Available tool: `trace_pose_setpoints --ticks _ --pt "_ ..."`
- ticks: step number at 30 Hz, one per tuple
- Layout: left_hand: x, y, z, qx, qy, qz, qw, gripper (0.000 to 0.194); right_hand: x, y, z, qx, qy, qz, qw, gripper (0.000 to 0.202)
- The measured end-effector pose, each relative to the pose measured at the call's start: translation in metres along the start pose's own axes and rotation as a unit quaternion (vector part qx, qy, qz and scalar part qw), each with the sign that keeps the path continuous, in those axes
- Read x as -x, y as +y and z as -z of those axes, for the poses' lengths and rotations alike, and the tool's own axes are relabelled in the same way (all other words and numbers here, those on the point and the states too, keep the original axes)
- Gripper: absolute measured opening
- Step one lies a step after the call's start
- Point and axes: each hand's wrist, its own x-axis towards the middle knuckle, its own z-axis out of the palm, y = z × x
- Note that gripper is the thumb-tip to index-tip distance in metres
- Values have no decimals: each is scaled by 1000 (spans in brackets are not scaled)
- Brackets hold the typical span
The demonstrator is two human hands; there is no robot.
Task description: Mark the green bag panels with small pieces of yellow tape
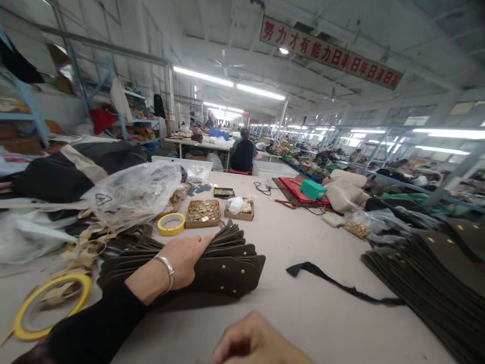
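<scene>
Head cam, dk panel stack (231, 273), under L hand (185, 257), touching

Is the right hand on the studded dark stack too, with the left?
No, only the left hand rests on the stack; the right hand is apart from it, nearer the camera.

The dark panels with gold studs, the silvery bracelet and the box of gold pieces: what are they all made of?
The dark panels look like matte leather or imitation leather: smooth, thin, stiff-looking layers, but I can't tell which. The bracelet seems to be polished metal, because it gleams. The box is probably plain cardboard, with dull brown, thin walls.
</scene>
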Motion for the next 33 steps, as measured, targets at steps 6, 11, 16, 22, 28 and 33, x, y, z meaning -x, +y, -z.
trace_pose_setpoints --ticks 6,11,16,22,28,33 --pt "10 5 0 -36 -11 -6 999 100 -31 -49 112 126 417 266 860 44" --pt "13 6 -4 -29 -17 -6 999 102 -102 -66 154 253 222 225 914 56" --pt "12 4 -7 -8 -27 1 1000 103 -162 -67 143 194 63 180 962 67" --pt "6 -2 -12 -1 14 46 999 92 -153 -49 149 136 135 159 968 68" --pt "-19 -11 -7 -17 33 67 997 100 -111 -17 144 -35 117 199 972 71" --pt "-36 -21 -10 -49 65 60 995 115 -124 9 143 -119 148 216 958 73"
